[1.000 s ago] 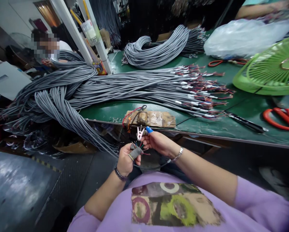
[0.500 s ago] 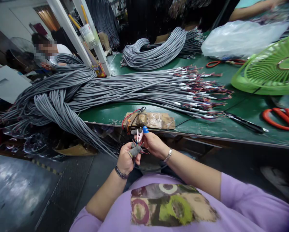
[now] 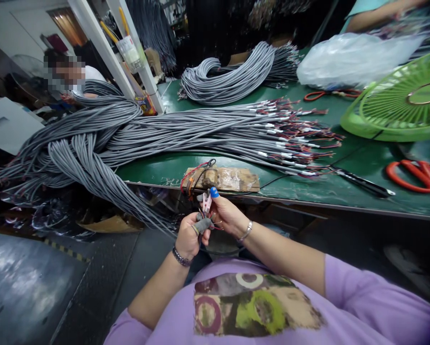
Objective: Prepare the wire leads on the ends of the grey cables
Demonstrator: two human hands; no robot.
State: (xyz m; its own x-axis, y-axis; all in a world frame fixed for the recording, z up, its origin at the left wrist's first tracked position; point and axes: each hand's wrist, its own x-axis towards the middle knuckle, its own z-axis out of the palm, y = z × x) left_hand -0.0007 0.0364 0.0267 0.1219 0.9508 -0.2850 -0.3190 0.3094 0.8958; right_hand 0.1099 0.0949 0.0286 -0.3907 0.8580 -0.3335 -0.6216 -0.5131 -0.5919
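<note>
In front of the table edge, my left hand is closed on a grey cable whose thin coloured wires fan out between my hands. Grey covers wrap some of its fingers. Close against it, my right hand pinches a small pale pinkish piece at the wires; its exact kind is too small to make out. A blue cover sits on the right thumb. Just beyond my fingers lies a wooden block with a red and a black lead at its left end.
A thick bundle of grey cables lies across the green table, stripped ends to the right. Behind it is a coiled bundle. On the right are tweezers, orange-handled scissors, a green fan and a plastic bag.
The view has shifted slightly. My hands stay together at the wires, with the right thumb moved a little over the pale piece.
</note>
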